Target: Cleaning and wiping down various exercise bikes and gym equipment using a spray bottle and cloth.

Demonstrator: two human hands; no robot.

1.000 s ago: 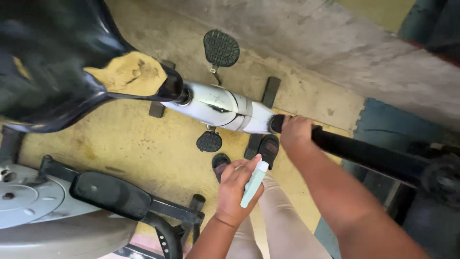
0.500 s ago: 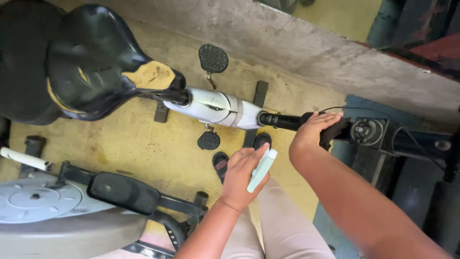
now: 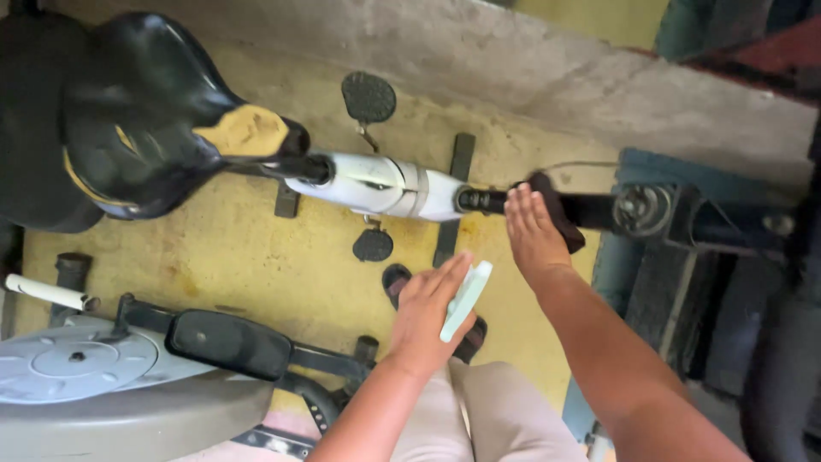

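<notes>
Two hands: left (image 3: pixel 425 315) grips pale bottle (image 3: pixel 467 299); right (image 3: pixel 534 229) (flat) presses dark cloth (image 3: pixel 558 212).

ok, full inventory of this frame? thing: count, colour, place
saddle: 1, black with a torn tan patch, upper left
bike frame: 1, white, centre
pedals: 2, black, above and below the frame
handlebar: 1, black, right of the frame
cloth: 1, dark, on the handlebar under the right hand
bottle: 1, pale green, in the left hand
second machine: 1, grey with a black pedal, lower left
floor: yellow
sandals: 2, dark, below the frame
left hand: holds the bottle
right hand: flat on the cloth
</notes>
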